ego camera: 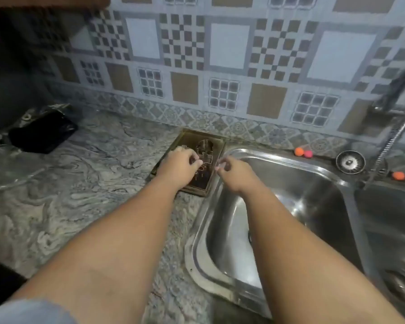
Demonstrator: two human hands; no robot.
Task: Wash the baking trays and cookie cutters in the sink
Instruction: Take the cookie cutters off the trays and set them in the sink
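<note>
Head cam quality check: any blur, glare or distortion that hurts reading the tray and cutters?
Head view: soft all over, smear worst on the faucet at right; glare streaks on the sink wall; wide-angle bend in the tiles; top-left corner dark. The cutters in the tray show only as faint outlines, so what the fingers hold is unclear.

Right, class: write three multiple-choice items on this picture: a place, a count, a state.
1. Where is the dark gold-rimmed rectangular baking tray? A in the sink; B on the marbled stone counter beside the stainless steel sink; C on a shelf.
2. How many small orange balls lie behind the sink? A two; B none; C five.
3. How does the tray lie? A upside down; B on edge; C flat, metal cookie cutters inside.
B: stone shows beside it. A: one beside a pink ball, one further right. C: cutter outlines show inside.
</note>
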